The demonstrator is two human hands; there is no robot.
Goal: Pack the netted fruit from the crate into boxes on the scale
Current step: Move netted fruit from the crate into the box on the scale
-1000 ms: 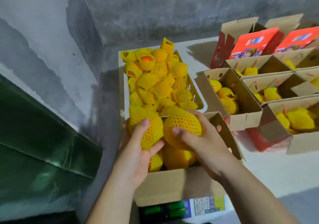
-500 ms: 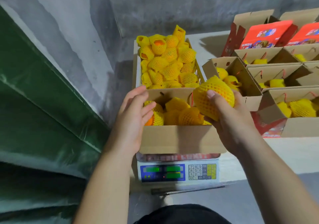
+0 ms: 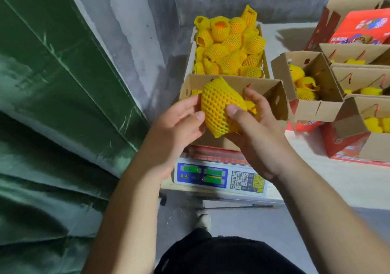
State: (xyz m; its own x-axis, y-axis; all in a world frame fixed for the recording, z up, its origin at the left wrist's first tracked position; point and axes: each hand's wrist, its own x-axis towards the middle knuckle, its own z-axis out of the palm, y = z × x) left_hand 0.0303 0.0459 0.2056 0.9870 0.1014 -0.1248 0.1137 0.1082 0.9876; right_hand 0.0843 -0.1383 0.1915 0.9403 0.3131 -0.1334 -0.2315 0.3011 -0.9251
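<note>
I hold one fruit in yellow foam netting (image 3: 219, 107) above the open cardboard box (image 3: 274, 103) that stands on the scale (image 3: 219, 176). My right hand (image 3: 253, 130) cups it from below and the right, thumb pressed on the net. My left hand (image 3: 179, 122) grips its left side with thumb and fingers. The fruit hides most of the box's inside; a little yellow netting shows at its left and right. Behind the box, the crate (image 3: 191, 52) is heaped with several netted fruit (image 3: 230, 39).
Several open boxes with netted fruit (image 3: 310, 88) and red printed boxes (image 3: 358, 27) crowd the white table (image 3: 337, 181) to the right. A green tarp (image 3: 52, 105) fills the left side, against a grey wall. My foot (image 3: 203, 221) stands on the floor below the scale.
The fruit has moved left from the box's right edge to above its front, and my left hand has left the box's rim and taken hold of the fruit. The camera has tilted further down.
</note>
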